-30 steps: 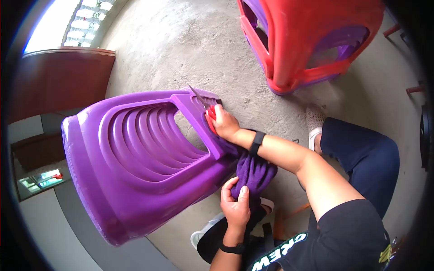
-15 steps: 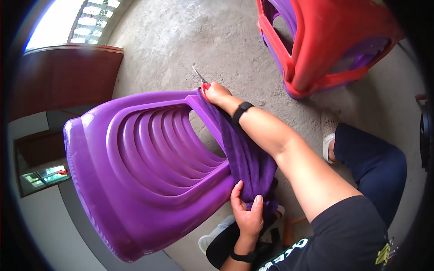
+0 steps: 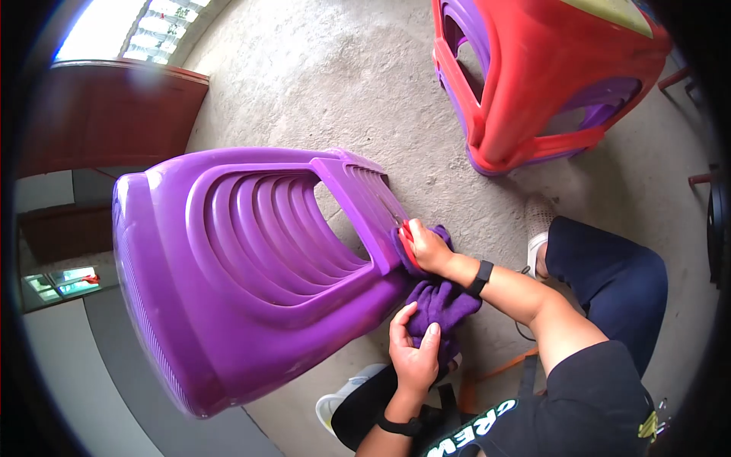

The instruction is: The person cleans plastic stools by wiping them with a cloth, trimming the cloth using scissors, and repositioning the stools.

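A large purple plastic stool lies on its side, its ribbed opening facing up. My right hand is closed on red-handled scissors at the stool's leg end, with purple cloth bunched under and around it. The blades are mostly hidden against the stool. Lower down, the fingers and thumb of my left hand are curled round a hanging part of the purple cloth. The exact grip of those fingers is partly hidden.
Stacked red and purple stools stand at the upper right on the concrete floor. A dark red panel is at the left. My leg in dark trousers is at the right, and a white container sits near the bottom.
My right hand moved up along the stool's edge with scissors and cloth, stretching the cloth, then came back down toward my left hand. The cloth is bunched again. My left hand has shifted only slightly.
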The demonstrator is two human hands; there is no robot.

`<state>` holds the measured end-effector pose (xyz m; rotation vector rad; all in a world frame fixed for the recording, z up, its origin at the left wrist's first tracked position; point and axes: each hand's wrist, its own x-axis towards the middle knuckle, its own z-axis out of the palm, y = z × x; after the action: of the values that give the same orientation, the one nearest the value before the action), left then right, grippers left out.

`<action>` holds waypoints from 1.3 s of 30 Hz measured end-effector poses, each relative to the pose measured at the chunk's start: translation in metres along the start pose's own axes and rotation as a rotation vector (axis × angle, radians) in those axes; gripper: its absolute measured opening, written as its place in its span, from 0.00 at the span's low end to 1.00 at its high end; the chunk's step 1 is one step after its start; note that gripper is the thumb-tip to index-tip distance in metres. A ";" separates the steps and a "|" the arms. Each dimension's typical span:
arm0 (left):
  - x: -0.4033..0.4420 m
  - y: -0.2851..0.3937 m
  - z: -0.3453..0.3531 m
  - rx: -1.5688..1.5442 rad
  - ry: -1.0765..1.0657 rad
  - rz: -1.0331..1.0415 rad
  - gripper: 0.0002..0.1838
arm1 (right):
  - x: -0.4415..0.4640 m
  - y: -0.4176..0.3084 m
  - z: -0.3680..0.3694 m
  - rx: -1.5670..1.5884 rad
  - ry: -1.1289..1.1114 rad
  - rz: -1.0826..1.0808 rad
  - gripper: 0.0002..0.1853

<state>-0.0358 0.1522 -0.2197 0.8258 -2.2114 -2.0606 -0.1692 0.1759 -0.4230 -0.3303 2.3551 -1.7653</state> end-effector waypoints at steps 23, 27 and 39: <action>-0.019 -0.013 -0.014 0.021 -0.021 0.008 0.23 | -0.032 0.023 -0.021 -0.074 -0.167 -0.066 0.18; -0.022 -0.010 -0.012 0.013 -0.029 -0.022 0.24 | -0.046 0.023 -0.007 -0.087 -0.056 0.009 0.18; -0.028 -0.006 -0.023 0.018 -0.016 0.004 0.23 | -0.017 0.001 -0.006 0.112 0.050 0.021 0.20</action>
<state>-0.0016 0.1410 -0.2127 0.8077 -2.2416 -2.0556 -0.1550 0.1866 -0.4224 -0.2476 2.2721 -1.9069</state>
